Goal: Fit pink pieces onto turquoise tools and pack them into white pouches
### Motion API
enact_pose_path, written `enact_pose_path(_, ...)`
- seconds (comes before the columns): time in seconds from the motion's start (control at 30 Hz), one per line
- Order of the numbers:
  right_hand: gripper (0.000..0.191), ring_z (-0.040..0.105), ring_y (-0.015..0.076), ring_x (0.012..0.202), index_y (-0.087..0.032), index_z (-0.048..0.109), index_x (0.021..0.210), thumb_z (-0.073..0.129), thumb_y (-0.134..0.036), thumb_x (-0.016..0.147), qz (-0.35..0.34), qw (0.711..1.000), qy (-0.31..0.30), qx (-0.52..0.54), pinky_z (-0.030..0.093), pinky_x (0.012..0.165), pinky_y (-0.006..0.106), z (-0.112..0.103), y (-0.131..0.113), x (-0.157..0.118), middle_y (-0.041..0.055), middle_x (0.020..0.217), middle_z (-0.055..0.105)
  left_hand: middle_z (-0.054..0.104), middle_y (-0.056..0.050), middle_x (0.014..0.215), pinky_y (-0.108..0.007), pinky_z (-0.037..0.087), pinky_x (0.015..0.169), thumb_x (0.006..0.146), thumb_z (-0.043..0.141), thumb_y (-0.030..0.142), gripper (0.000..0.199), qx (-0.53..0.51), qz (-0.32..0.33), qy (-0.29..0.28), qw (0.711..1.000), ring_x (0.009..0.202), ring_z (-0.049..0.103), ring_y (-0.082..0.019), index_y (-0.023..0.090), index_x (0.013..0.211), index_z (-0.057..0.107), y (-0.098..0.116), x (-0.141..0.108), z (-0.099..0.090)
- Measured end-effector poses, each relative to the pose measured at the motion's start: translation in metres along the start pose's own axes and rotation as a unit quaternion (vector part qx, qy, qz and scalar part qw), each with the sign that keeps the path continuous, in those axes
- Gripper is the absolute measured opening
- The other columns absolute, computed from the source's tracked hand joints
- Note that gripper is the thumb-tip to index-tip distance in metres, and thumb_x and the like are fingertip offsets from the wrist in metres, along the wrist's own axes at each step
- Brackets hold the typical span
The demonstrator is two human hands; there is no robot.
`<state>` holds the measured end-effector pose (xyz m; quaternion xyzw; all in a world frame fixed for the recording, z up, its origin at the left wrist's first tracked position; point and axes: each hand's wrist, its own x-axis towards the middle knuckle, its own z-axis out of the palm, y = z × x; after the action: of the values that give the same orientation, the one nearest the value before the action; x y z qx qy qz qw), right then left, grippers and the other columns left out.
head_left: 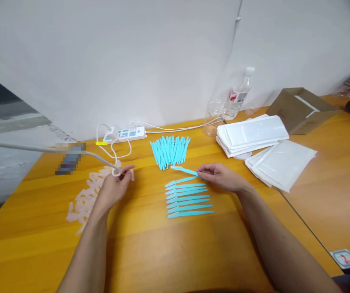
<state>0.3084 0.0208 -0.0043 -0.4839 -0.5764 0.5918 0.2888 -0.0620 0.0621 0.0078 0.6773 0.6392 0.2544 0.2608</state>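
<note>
My right hand (216,176) pinches the handle end of a light-blue eyebrow razor (185,170), its head pointing left. Below it lies a column of several similar blue razors (189,200), heads to the left. Farther back is a fanned pile of blue razors (170,150). On the left, my left hand (117,186) is closed on a small pale pink cap (132,175), partly hidden by the fingers. Beside that wrist, many translucent pale pink caps (85,199) are scattered, some covered by my forearm.
A white cable (98,156) hangs across my left hand. Along the wall are a power strip (129,134), a clear plastic cup (213,118) and a bottle (239,95). White plastic bags (254,132) and an open cardboard box (300,110) stand right. A pixelated object (71,158) lies left.
</note>
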Motion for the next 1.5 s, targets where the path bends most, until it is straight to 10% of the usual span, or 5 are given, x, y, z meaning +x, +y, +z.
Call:
enact_pose_path(0.2, 0.041, 0.047, 0.0111, 0.064, -0.016, 0.066, 0.092, 0.061, -0.056, 0.087, 0.008, 0.998, -0.051, -0.019, 0.035, 0.06, 0.025, 0.012, -0.005, -0.004, -0.0017, 0.074, 0.06, 0.074, -0.008, 0.086, -0.032, 0.057, 0.077, 0.087, 0.059, 0.055, 0.044, -0.221, -0.017, -0.107, 0.969, 0.079, 0.07, -0.019, 0.015, 0.102, 0.065, 0.025, -0.035, 0.05)
enact_pose_path(0.4, 0.04, 0.041, 0.0099, 0.06, -0.016, 0.067, 0.091, 0.057, -0.054, 0.09, 0.003, 0.996, -0.074, -0.048, 0.031, 0.056, 0.024, 0.017, -0.007, -0.003, -0.0034, 0.07, 0.055, 0.076, -0.008, 0.088, -0.032, 0.058, 0.079, 0.083, 0.07, 0.054, 0.044, -0.305, -0.04, -0.095, 0.947, 0.079, 0.071, -0.017, 0.015, 0.104, 0.07, 0.022, -0.036, 0.056)
enact_pose_path(0.87, 0.039, 0.037, 0.0104, 0.062, -0.017, 0.066, 0.087, 0.053, -0.052, 0.093, -0.015, 0.994, -0.087, -0.07, 0.031, 0.056, 0.023, 0.022, -0.008, -0.003, -0.004, 0.07, 0.048, 0.078, -0.007, 0.09, -0.029, 0.058, 0.077, 0.082, 0.073, 0.049, 0.037, -0.265, 0.001, -0.116, 0.957, 0.079, 0.072, -0.019, 0.017, 0.101, 0.077, 0.038, -0.047, 0.067)
enact_pose_path(1.1, 0.042, 0.035, 0.0104, 0.059, -0.017, 0.067, 0.075, 0.056, -0.055, 0.09, -0.015, 0.985, -0.132, -0.112, 0.03, 0.056, 0.025, 0.012, -0.017, -0.013, -0.004, 0.064, 0.046, 0.076, -0.004, 0.088, -0.028, 0.055, 0.068, 0.09, 0.068, 0.037, 0.02, -0.085, 0.157, -0.14, 0.974, 0.074, 0.067, -0.017, 0.027, 0.105, 0.078, 0.057, -0.082, 0.042)
enact_pose_path(1.5, 0.041, 0.048, 0.0138, 0.061, -0.019, 0.069, 0.08, 0.061, -0.059, 0.083, -0.003, 0.987, 0.131, -0.096, 0.036, 0.056, 0.026, 0.003, 0.003, 0.001, 0.0008, 0.068, 0.061, 0.066, -0.01, 0.113, -0.041, 0.053, 0.088, 0.089, 0.069, 0.026, 0.037, 0.006, 0.256, -0.043, 0.966, 0.103, 0.064, -0.024, 0.031, 0.126, 0.066, 0.036, -0.133, 0.071)
